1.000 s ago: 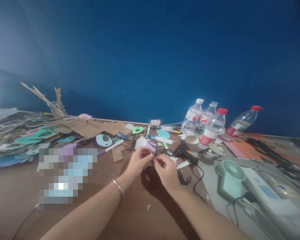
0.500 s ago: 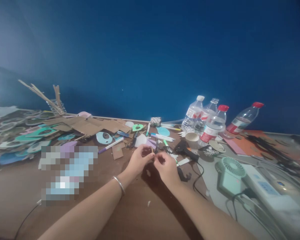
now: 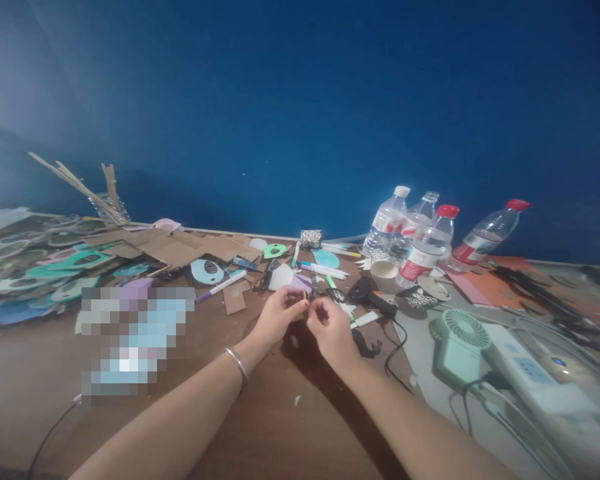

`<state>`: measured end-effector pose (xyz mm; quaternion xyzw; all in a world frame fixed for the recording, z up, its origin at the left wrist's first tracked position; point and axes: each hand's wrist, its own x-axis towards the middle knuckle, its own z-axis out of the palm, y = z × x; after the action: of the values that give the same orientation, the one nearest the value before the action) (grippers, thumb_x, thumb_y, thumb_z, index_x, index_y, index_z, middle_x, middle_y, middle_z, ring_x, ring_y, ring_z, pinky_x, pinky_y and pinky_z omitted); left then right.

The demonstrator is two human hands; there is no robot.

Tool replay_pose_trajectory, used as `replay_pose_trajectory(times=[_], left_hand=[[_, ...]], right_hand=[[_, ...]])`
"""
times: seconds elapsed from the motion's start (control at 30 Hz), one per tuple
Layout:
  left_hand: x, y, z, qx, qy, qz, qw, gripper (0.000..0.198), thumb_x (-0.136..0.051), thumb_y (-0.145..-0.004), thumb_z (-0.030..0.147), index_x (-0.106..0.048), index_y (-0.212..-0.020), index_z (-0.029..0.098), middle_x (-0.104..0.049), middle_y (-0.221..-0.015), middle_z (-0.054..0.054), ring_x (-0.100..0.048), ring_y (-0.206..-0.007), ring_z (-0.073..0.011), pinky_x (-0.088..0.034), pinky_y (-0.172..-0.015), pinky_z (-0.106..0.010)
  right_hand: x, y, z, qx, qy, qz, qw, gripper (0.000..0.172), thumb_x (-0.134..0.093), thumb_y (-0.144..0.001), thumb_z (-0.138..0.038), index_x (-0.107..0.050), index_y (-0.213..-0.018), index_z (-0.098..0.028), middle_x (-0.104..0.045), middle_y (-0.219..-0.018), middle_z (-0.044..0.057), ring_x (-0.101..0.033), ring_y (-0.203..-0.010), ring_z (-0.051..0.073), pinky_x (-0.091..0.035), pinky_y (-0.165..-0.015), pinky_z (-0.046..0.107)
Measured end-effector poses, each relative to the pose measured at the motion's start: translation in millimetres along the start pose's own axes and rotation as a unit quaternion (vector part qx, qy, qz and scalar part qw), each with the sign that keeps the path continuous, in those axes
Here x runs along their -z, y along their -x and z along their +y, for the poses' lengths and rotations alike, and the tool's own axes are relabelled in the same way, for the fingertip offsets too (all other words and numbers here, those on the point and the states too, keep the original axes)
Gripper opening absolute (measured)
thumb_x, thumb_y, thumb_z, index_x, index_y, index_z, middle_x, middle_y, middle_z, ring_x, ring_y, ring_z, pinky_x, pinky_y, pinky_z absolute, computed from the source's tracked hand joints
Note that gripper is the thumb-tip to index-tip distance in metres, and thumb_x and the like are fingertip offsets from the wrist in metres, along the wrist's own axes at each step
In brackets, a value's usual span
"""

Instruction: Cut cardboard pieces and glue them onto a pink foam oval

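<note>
Left forearm point(image 3: 180, 413) enters at 7 o'clock and runs toward 1 o'clock; right forearm point(image 3: 405, 407) enters at 5 o'clock and slants toward 10 o'clock. Left hand point(image 3: 279, 319) and right hand point(image 3: 333, 331) lie fingertips near fingertips, just 6 o'clock of centre. Left thumb, pointing to 2 o'clock, closes toward a bent index finger; right fingers curl inward, thumb toward index, tips too small to resolve.

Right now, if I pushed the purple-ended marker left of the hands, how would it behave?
The marker would probably roll, as its barrel looks slim and round. The cardboard piece beside it might stop it. It looks straight and slender, so likely stiff and light.
</note>
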<state>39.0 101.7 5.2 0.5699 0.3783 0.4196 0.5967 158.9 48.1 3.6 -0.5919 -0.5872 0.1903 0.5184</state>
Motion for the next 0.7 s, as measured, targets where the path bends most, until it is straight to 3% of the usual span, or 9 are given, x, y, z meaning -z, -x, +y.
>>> replay_pose_trajectory(times=[0.13,0.37,0.7], left_hand=[[3.7,-1.0,1.3,0.008,0.015,0.015,1.0,0.033,-0.066,-0.065,0.037,-0.056,-0.086,0.014,-0.06,-0.072,-0.001,-0.055,-0.061,-0.0107,-0.042,-0.06,-0.023],[4.2,-2.1,-2.3,0.004,0.022,0.024,0.999,0.034,-0.065,-0.067,0.038,-0.055,-0.089,0.014,-0.061,-0.075,-0.002,-0.056,-0.063,-0.0107,-0.042,-0.061,-0.023],[3.2,0.0,4.3,0.016,0.006,0.005,1.0,0.033,-0.066,-0.065,0.037,-0.055,-0.086,0.013,-0.061,-0.071,-0.002,-0.053,-0.058,-0.0098,-0.039,-0.055,-0.021]], right_hand=[[2.1,1.5,-1.7,0.009,-0.031,0.013,0.999,0.013,-0.048,-0.076,-0.023,-0.054,-0.067,-0.018,-0.054,-0.063,-0.001,-0.05,-0.058,0.013,-0.04,-0.057,0.023],[1.9,1.7,-2.5,0.022,-0.036,-0.001,0.999,0.012,-0.051,-0.075,-0.023,-0.06,-0.07,-0.017,-0.059,-0.067,0.001,-0.054,-0.063,0.014,-0.042,-0.061,0.024],[2.9,0.9,1.1,0.032,0.002,-0.008,0.999,0.007,-0.048,-0.072,-0.018,-0.051,-0.065,-0.018,-0.051,-0.063,-0.002,-0.047,-0.059,0.012,-0.037,-0.055,0.022]])
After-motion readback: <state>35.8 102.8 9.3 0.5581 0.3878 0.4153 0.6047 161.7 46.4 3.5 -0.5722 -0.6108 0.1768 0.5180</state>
